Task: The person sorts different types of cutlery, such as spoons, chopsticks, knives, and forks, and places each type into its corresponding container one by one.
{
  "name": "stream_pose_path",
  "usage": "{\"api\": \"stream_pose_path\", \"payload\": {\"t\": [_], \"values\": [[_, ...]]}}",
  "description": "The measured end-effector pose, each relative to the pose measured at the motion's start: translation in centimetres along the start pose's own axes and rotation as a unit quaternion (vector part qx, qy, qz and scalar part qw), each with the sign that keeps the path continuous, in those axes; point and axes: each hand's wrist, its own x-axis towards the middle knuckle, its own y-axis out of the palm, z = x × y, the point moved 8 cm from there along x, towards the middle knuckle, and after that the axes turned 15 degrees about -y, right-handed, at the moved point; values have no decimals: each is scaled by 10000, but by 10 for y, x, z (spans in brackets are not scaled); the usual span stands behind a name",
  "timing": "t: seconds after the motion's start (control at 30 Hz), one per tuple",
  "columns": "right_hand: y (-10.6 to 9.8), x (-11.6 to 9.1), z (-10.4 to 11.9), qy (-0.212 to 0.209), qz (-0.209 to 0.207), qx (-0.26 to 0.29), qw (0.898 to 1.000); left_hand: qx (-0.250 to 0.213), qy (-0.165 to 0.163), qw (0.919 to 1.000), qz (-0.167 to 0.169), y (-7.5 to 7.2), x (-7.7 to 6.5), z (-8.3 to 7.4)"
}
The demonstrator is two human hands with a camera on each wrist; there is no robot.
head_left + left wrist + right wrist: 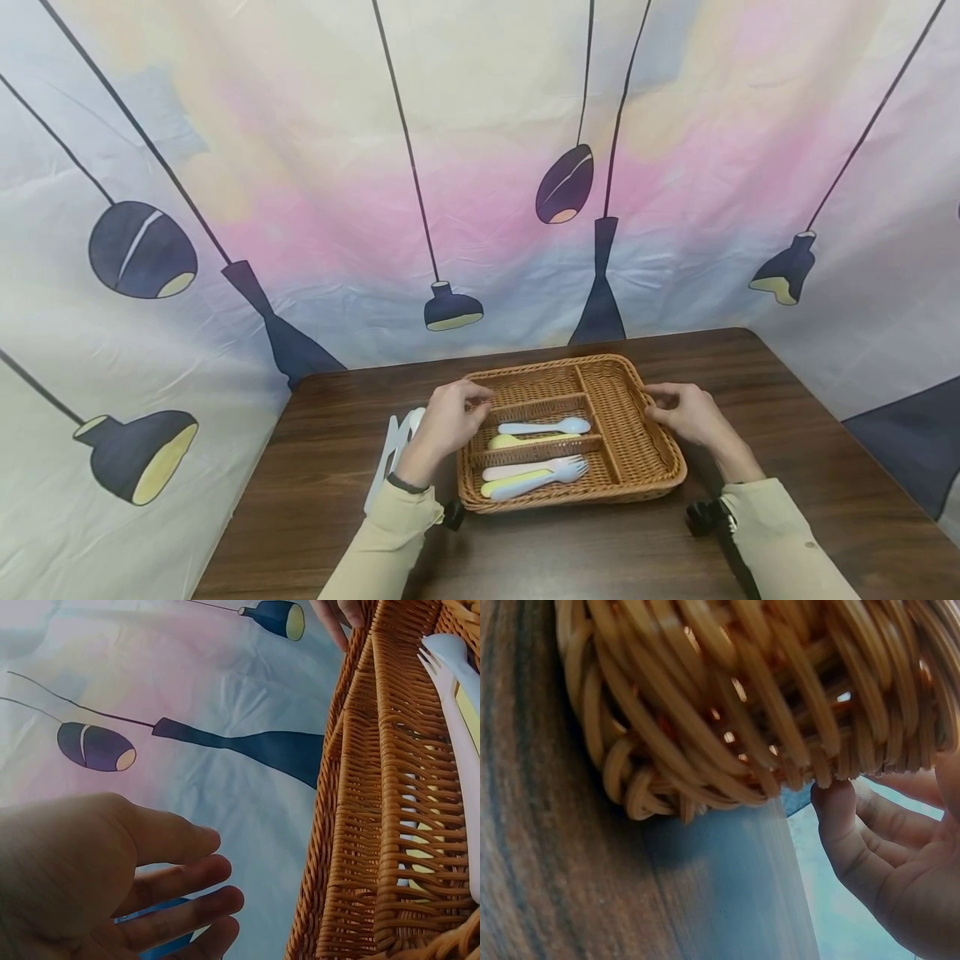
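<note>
A brown wicker basket [630, 425] with several compartments sits on the table. My right hand [693, 417] grips its right rim, the thumb [836, 817] against the woven outer wall in the right wrist view. Over the basket's left end hovers my left hand [453, 412]; the left wrist view shows its fingers [187, 877] loosely bent, apart from the wicker and holding nothing. A middle compartment contains a light blue spoon [543, 427] and a yellow spoon [543, 439]. In the front one lie a pale pink fork [525, 468], a light blue fork [543, 478] and a yellow utensil [501, 486].
Left of the basket, partly behind my left forearm, several pale utensils [390, 458] lie on the dark wooden table [315, 467]. A curtain [510, 208] printed with hanging lamps rises behind the table's back edge.
</note>
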Motion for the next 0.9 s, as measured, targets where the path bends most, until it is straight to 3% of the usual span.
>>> {"api": "stream_pose_path", "payload": {"t": [0.53, 0.9], "values": [[0, 0, 0, 19, 0, -30, 10000, 120, -171, 9992, -328, -14, -9, 20], [1, 0, -2, 104, -3, 40, 9999, -24, -403, 9987, -320, -20, -12, 36]]}}
